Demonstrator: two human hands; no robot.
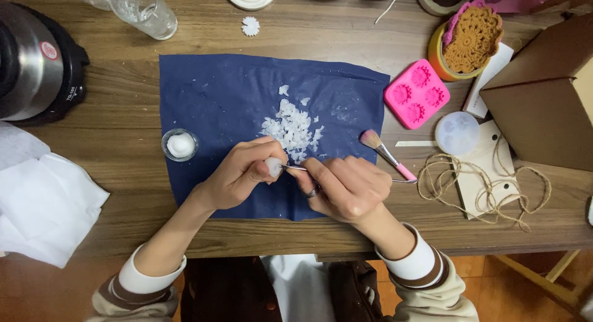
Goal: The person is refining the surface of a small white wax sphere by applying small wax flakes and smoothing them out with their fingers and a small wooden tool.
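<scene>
Two hands meet over the blue cloth [222,99], near the tabletop's front edge. A small white lump [273,167] is pinched in the left hand [238,173]; a thin metal tool [295,168] is gripped by the right hand [346,187], its tip touching the lump. White flakes [291,127] are piled just behind. A brush [386,154] lies at the cloth's right edge, a small glass jar [180,144] at its left.

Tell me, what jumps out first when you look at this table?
The two hands, left hand pinching a small white piece and right hand working it with a thin metal tool, over a dark blue cloth. White flakes are piled just above them. A bright pink mold sits to the right.
</scene>
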